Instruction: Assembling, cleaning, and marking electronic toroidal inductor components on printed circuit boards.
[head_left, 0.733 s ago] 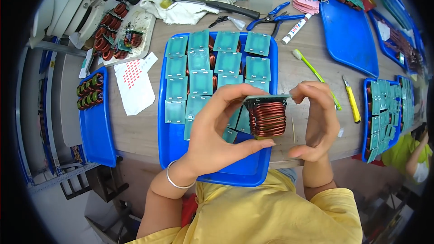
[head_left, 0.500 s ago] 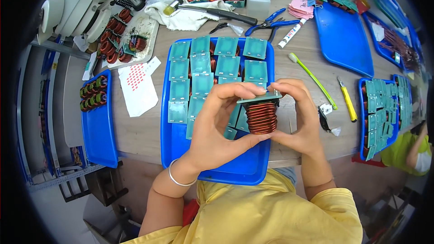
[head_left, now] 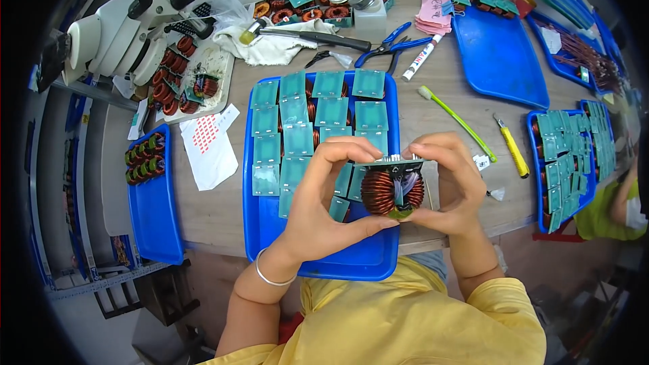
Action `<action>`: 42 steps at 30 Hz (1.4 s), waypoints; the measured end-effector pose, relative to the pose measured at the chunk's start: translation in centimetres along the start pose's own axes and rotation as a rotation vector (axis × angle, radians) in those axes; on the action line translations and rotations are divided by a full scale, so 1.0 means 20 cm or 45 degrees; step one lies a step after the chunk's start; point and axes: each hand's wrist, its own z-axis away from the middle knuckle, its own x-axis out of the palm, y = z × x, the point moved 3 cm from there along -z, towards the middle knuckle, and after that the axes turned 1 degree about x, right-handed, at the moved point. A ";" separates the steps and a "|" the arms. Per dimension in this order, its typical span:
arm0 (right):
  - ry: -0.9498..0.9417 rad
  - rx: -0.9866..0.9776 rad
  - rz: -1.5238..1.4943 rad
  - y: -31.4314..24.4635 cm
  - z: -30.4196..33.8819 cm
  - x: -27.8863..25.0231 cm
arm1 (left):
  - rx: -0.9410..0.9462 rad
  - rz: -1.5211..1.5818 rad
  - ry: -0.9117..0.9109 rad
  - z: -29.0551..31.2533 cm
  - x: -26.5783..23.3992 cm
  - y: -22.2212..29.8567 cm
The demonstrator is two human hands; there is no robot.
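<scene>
Between my two hands is a copper-wound toroid coil [head_left: 382, 192] on a small green circuit board, held above the front right of a blue tray [head_left: 270, 230]. The board is uppermost, seen edge-on with short pins standing on it, and the coil's ring faces me. My left hand [head_left: 324, 203] closes on its left side, fingers at the board and thumb under the coil. My right hand [head_left: 449, 182] grips the right side the same way. Rows of similar coils, boards up [head_left: 331, 111], lie in the tray; my hands hide some of them.
Beyond the tray lie blue-handled pliers [head_left: 392, 46], a hammer [head_left: 314, 35] on a white cloth, and a white marker [head_left: 422, 57]. To the right are a green toothbrush [head_left: 460, 124], a yellow cutter [head_left: 514, 147] and more blue trays [head_left: 500, 61]. A microscope [head_left: 128, 40] stands far left.
The coil has been turned in my hands: its wound side faced me before, and now its ring opening shows. Both hands keep their hold. The whole view has shifted slightly.
</scene>
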 end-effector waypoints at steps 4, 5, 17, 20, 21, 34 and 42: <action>-0.005 -0.007 0.069 -0.04 -0.01 -0.01 | -0.059 0.006 -0.044 0.00 0.00 0.01; -0.026 -0.018 0.106 -0.05 -0.02 -0.01 | -0.086 0.002 -0.044 -0.01 0.00 0.01; 0.020 -0.063 0.047 -0.05 -0.02 -0.01 | 0.000 -0.105 -0.059 -0.02 0.00 0.01; 0.013 -0.084 0.039 -0.06 -0.04 0.00 | 0.053 -0.088 -0.046 -0.02 0.00 0.02; 0.011 -0.087 0.042 -0.06 -0.04 -0.01 | 0.057 -0.088 -0.045 -0.01 0.00 0.02; -0.057 0.079 0.082 -0.11 -0.04 -0.02 | -0.032 0.054 -0.018 0.01 0.02 0.04; 0.005 0.003 0.320 -0.18 -0.03 -0.04 | -0.071 0.075 -0.115 0.00 0.03 0.02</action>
